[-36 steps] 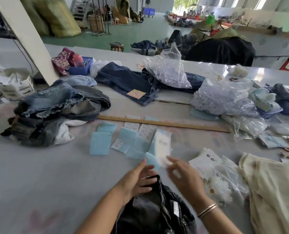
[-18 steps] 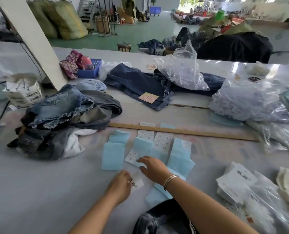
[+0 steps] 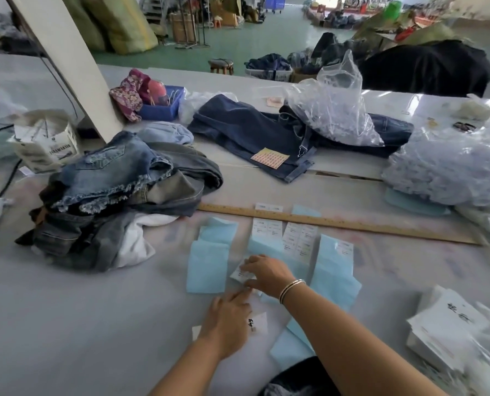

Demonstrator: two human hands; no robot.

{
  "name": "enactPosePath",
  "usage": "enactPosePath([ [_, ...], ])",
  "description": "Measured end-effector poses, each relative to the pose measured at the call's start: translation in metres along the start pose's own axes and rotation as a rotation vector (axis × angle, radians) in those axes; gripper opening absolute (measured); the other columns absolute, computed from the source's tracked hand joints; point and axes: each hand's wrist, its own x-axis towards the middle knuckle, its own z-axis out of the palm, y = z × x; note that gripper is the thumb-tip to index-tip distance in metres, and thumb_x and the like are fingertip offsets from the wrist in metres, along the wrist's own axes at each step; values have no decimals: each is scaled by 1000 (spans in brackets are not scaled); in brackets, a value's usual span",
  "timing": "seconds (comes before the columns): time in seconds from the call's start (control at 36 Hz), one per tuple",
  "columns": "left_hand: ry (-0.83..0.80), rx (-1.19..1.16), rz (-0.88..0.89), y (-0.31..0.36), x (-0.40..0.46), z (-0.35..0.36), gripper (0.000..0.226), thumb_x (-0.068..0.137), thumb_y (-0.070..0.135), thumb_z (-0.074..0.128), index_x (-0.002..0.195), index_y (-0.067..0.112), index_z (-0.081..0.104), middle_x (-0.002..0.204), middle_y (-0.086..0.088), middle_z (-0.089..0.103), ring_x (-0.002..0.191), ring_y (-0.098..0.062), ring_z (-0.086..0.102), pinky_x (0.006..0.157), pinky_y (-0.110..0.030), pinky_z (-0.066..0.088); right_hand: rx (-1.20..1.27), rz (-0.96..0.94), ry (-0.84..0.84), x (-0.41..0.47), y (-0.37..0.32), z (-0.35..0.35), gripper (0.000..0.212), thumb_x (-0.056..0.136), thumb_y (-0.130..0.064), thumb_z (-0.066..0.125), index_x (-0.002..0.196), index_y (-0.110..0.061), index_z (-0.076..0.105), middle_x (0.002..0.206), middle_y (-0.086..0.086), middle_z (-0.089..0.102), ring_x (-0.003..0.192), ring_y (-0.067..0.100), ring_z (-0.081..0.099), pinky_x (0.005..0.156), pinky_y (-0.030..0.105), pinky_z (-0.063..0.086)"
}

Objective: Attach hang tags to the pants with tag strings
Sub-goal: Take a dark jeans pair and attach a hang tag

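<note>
— Since half a second ago, what moved?

— Both hands slid a little. The right hand [image 3: 262, 274], with silver bangles at the wrist, has come onto a small white printed label [image 3: 242, 273] and now pinches it between thumb and fingers, just above the grey table [image 3: 66, 324]. The left hand [image 3: 229, 318] has settled flat, fingers straight, pressing a white card hang tag with black writing [image 3: 258, 323] against the table.

— Where are the other tags?

— Pale blue rectangular paper sheets [image 3: 208, 267] lie in a loose row beyond the hands, some carrying white printed stickers [image 3: 299, 237]. A long wooden ruler [image 3: 352, 224] lies just behind them. A stack of white card hang tags [image 3: 444, 332] sits near the right edge, partly under clear plastic.

— And the pants?

— Dark grey denim pants [image 3: 295, 380] show at the bottom edge, under the right forearm. A heap of faded blue denim garments [image 3: 118, 190] lies to the left, and dark blue folded jeans [image 3: 252, 135] lie farther back, a crumpled clear plastic bag [image 3: 335, 110] resting on them.

— Any tag string?

— Cannot tell; nothing shows clearly.
</note>
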Motion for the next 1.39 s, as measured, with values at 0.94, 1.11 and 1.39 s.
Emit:
enactPosePath([
  [0.94,53,-198,5,-11,3,19,26,91,26,44,110,19,60,158,18,18,143,-3,14,98,-26,25,-301,-412,191,-11,2,3,14,89,-28,60,84,-21,70,80,-1,62,70,19,60,47,23,34],
  [1.11,40,-185,-14,-9,3,16,27,91,23,42,112,16,58,157,14,23,143,-7,17,97,-27,26,-290,-343,289,-7,-6,8,20,76,-35,75,60,-25,68,66,-7,59,59,14,59,44,19,38],
  [1.39,105,-230,16,-11,-1,23,35,88,28,46,121,24,58,156,25,16,139,-3,24,96,-26,25,33,-322,-41,-7,14,1,41,96,-14,49,137,-18,51,146,-2,45,133,18,42,108,29,34],
])
